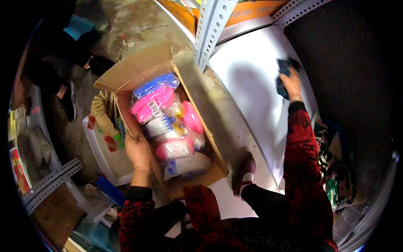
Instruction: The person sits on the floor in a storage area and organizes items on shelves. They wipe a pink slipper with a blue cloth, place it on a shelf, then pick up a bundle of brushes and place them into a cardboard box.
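Observation:
My left hand (138,152) grips the near left wall of an open cardboard box (135,70). Inside lie several scrubbing brushes in clear plastic: a pink one bearing a barcode label (153,104), a blue one (156,84) at the far end, and a white-bristled one (189,164) at the near end. To the right, my right hand (292,83) presses a dark cloth (282,91) onto a white shelf board (252,69). The fingers are partly hidden by the cloth. A shadow of my arm or body falls across the board.
A perforated metal shelf post (212,34) rises at the board's far left corner. An orange carton (252,12) stands behind. Left of the box is a white tray (97,154) with beige gloves (104,121). Another person's shoes (68,100) are on the concrete floor at the left.

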A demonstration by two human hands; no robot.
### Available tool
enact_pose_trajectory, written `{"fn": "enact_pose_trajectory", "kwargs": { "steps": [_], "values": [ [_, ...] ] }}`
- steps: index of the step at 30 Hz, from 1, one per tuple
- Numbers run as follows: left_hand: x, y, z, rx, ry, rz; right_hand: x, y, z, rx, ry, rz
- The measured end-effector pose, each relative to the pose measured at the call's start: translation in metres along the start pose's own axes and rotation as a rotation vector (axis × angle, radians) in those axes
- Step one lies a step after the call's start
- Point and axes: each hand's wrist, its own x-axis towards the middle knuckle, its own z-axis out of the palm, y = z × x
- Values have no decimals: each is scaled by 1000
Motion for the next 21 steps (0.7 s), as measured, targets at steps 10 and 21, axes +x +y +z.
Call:
{"fn": "enact_pose_trajectory", "kwargs": {
  "steps": [10,21],
  "values": [
    [-4,18,-10,20,-36,-46,-158,-60,64,-23,-206,-830],
    [11,-8,-7,19,-170,-89,-312,32,-33,-872,-675,-654]
  ]
}}
